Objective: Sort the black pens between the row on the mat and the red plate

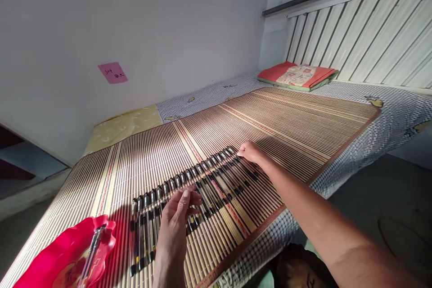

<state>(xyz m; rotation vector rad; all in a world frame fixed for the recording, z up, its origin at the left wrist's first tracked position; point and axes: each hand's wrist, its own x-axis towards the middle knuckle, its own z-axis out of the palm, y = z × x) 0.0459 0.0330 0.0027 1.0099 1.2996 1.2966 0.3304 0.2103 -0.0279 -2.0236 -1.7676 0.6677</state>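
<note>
A row of black-capped pens [189,174] is lying on the striped mat [276,121], running along its near edge and well in from it, the caps pointing toward the far edge and the other ends toward the near one. The right hand [249,151] is reaching to the row's right end, thumb and fingertips bunching together beside the cap end of the last pen; whether they are clamping it I cannot tell. The left hand [177,209] is hovering over the middle of the row, fingers spreading slightly apart and gripping nothing that shows, the wrist coming in across the near edge. Toward the mat's near left corner a red tray [50,252] with a wavy rim is sitting, and a few more pens [92,252] are leaning together on its right side. A checked sheet [337,184] is showing beyond the mat's edges, and a folded quilt [297,75] is resting at the sheet's far right corner, beside the pale headboard [354,31]
</note>
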